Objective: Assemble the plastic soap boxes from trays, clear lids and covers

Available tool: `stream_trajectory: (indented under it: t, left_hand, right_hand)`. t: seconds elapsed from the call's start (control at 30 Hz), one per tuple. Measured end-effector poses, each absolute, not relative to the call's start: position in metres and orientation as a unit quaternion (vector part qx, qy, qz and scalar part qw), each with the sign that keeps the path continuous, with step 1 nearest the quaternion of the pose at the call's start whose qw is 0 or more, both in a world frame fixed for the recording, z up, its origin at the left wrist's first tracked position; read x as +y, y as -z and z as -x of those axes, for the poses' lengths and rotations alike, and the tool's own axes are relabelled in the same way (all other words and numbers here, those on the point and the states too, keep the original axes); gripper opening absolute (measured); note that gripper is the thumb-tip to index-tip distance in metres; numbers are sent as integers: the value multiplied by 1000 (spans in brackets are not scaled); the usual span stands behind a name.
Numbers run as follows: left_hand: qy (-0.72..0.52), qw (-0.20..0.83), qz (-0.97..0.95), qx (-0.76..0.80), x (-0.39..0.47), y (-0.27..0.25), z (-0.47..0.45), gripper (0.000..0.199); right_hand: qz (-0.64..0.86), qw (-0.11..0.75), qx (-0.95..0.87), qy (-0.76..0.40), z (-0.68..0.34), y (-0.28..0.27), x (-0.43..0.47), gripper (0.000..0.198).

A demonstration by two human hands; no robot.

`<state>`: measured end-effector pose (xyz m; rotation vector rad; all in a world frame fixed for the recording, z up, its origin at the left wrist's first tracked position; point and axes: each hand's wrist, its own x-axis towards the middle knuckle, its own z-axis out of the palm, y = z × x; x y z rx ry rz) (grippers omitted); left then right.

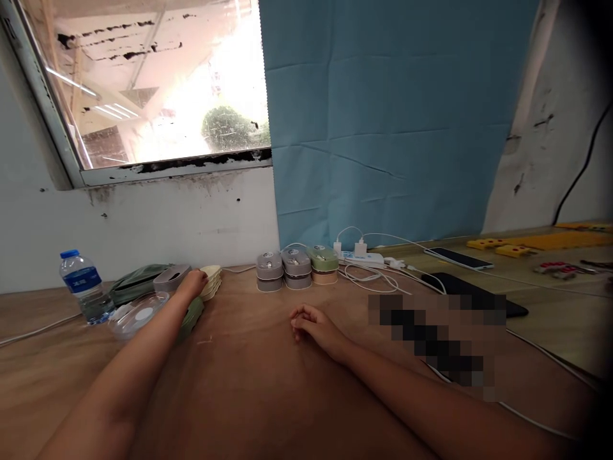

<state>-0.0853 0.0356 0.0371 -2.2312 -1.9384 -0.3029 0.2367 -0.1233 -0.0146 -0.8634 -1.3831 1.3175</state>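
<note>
My left hand (pixel 192 284) reaches to the back left of the table, its fingers pinched at the near edge of a stack of cream trays (pixel 212 284). A grey-mauve box with a slot (pixel 168 279) stands just beside that hand. Under and left of my forearm lie a clear plastic lid (pixel 138 316) and a green container (pixel 190 317), both partly covered by the arm. My right hand (pixel 313 324) rests over the middle of the table, fingers loosely curled with nothing in them. Beyond it stand grey lunch boxes (pixel 269 271) and a green-lidded one (pixel 324 262).
A water bottle (pixel 85 287) and a dark green pouch (pixel 136 284) stand at the left. White cables run from a power strip (pixel 366 257) across the right side. Farther right lie a phone (pixel 458 258), a black flat case (pixel 498 300) and yellow pieces (pixel 514 250).
</note>
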Motion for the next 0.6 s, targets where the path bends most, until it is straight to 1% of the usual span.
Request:
stream_trajectory:
  t: [0.1, 0.33, 0.6]
  left_hand:
    - [98, 82, 747, -653, 38, -35, 89, 26]
    - [106, 84, 746, -652, 35, -36, 92, 21]
    - [117, 105, 749, -644, 25, -35, 88, 28]
  right_hand:
    - [355, 497, -574, -545, -237, 15, -123, 14]
    - [353, 495, -577, -545, -237, 13, -125, 13]
    - [352, 492, -578, -548, -238, 16, -123, 12]
